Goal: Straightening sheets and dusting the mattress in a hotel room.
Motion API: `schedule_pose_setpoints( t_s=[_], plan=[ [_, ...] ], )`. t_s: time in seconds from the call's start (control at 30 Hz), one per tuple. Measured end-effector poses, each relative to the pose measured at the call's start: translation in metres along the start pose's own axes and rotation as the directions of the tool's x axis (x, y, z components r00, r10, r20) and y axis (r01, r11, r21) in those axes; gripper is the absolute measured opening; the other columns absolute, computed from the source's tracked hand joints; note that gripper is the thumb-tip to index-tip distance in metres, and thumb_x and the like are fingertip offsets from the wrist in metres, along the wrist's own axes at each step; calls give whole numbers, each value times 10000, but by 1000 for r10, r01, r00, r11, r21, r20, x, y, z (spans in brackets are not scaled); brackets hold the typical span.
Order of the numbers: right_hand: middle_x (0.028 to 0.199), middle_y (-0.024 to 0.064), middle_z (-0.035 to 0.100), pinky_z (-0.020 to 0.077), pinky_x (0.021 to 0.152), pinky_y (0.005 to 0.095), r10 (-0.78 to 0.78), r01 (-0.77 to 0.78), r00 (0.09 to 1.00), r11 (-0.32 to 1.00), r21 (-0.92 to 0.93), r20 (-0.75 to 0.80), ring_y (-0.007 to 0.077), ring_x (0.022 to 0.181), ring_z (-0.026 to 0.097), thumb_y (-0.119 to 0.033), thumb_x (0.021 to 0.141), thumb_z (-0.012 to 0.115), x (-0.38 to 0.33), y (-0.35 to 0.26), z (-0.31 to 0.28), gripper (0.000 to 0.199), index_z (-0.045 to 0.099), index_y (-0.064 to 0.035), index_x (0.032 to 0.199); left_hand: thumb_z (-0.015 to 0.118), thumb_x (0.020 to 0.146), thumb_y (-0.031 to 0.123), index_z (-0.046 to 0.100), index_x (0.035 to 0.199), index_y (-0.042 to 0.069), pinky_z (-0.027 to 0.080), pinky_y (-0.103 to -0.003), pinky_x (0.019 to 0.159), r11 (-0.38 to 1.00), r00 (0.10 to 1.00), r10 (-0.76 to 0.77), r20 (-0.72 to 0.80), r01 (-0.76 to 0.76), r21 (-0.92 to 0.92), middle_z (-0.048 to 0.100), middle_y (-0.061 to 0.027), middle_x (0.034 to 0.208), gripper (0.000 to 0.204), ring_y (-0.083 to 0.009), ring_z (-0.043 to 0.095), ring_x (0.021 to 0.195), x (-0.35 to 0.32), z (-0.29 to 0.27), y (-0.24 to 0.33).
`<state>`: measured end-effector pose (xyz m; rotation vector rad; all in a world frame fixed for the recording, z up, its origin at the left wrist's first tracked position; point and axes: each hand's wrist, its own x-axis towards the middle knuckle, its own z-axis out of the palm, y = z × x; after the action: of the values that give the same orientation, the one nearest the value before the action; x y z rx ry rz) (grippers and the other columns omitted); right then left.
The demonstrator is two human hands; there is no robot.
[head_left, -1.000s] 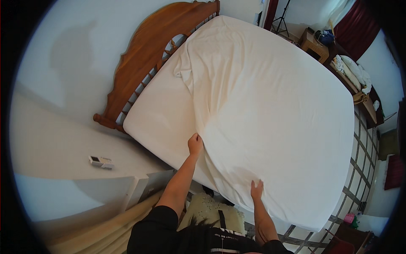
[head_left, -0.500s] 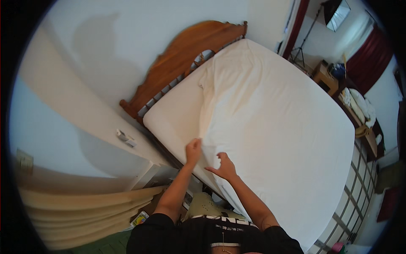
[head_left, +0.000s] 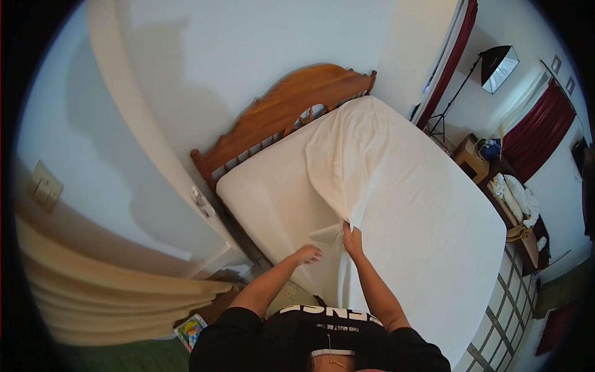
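- From where I stand, the right hand (head_left: 352, 239) has its fingers closed on the edge of the loose white bed sheet (head_left: 372, 167), the cloth bunched at the fingertips.
- The sheet spreads ahead of those fingers toward the carved wooden headboard (head_left: 297, 102) and out to their right; below them it hangs in a narrow drop near the bedside.
- That pinch at the hem seems meant to keep the edge raised: a small flap juts left from the grip, and a fold runs taut from it up the bed.
- The left hand (head_left: 307, 255) hovers left of and a little nearer the body than the right, fingers loosely curled, slightly blurred, with nothing visible in them; staying free perhaps leaves it ready for the flap just ahead.
- Ahead of the left fingers, the covered mattress (head_left: 266, 186) shows where the sheet doesn't reach.
- Half a second ago the left fist was at the sheet's edge and the right hand was spread, thumb out, beside it; now the right holds the hem and the left is off it.
- The gathered edge has also shifted rightward over the mattress.
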<state>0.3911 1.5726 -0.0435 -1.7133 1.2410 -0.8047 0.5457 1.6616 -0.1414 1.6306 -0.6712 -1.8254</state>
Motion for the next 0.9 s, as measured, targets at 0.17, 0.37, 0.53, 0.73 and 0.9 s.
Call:
schedule_pose_setpoints(
  t_s=[0.17, 0.37, 0.53, 0.73, 0.9],
  plan=[
    [802, 188, 626, 443, 703, 349, -28, 28, 999, 1000, -2, 30, 215, 769, 587, -274, 883, 474, -1, -5, 17, 351, 583, 54, 945, 331, 797, 701, 392, 1277, 127, 322, -430, 958, 969, 945, -117, 306, 176, -174, 429, -93, 1296, 751, -220, 421, 1155, 44, 13, 54],
    [732, 121, 612, 433, 643, 322, -228, 227, 974, 971, 76, 4, 163, 697, 546, -251, 892, 476, -8, -22, 16, 333, 581, 64, 909, 199, 651, 873, 256, 1392, 158, 191, -477, 1035, 934, 996, -67, 58, 83, -347, 313, -90, 1405, 1032, -240, 273, 1289, 45, -22, 97],
    [754, 59, 609, 427, 644, 303, -45, 40, 998, 991, 129, 32, 118, 719, 516, -253, 899, 475, -11, -20, 3, 334, 582, 63, 920, 209, 652, 870, 288, 1381, 166, 220, -473, 1035, 828, 925, -66, 374, 260, -498, 324, -70, 1403, 1017, -254, 299, 1281, 40, -20, 81],
    [772, 58, 612, 424, 650, 301, -56, 80, 991, 977, 196, -123, 121, 726, 507, -259, 906, 475, -15, -5, -5, 327, 588, 47, 922, 426, 870, 510, 509, 1188, 50, 372, -431, 970, 817, 906, 78, 415, 181, -548, 569, -118, 1146, 566, -310, 519, 1077, 42, 1, 83],
    [775, 227, 611, 443, 644, 357, -68, 71, 995, 997, 44, -74, 283, 705, 601, -320, 897, 476, -24, 2, 1, 388, 587, 52, 911, 462, 877, 404, 510, 1157, -2, 365, -417, 983, 448, 781, 602, 168, -155, -881, 547, -156, 1172, 495, -304, 506, 1096, 2, -63, 108]
  ],
)
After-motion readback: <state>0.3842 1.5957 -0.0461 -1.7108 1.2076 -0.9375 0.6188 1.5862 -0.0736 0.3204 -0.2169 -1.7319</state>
